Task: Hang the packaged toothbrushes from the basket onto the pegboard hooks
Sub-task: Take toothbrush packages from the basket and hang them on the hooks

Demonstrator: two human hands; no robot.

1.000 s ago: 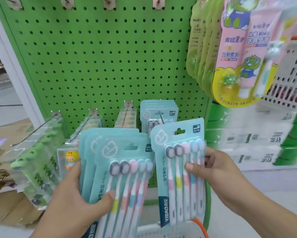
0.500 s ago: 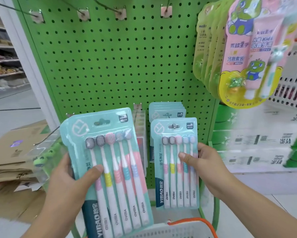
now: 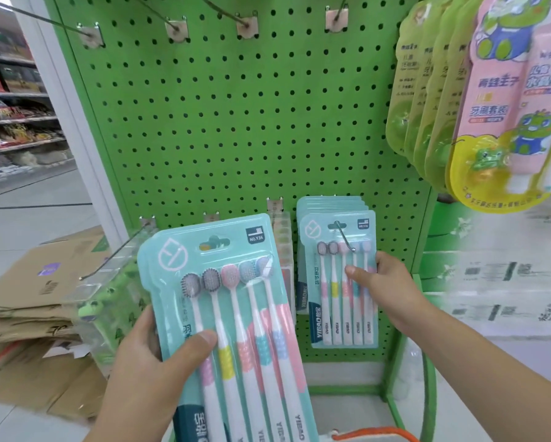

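Now the right hand (image 3: 392,287) pinches its pack (image 3: 341,282) threaded on the hook (image 3: 345,236); left hand (image 3: 149,371) still grips a stack (image 3: 232,330).

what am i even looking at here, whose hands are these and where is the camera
There is no machine here: these are a person's two bare hands, filmed by one wide-angle camera worn on their head, looking forward and down. They stand in a shop, facing a green pegboard with metal hooks.

The left hand grips a stack of teal toothbrush packs, thumb across the front; each pack shows five brushes. The right hand holds a single toothbrush pack by its edge. The pack's hanging hole is already over a lower hook, in front of more packs of the same kind.

At the upper right hang children's toothbrush sets with a frog cartoon. Flattened cardboard boxes lie on the floor at the left, and an orange basket handle shows at the bottom edge.
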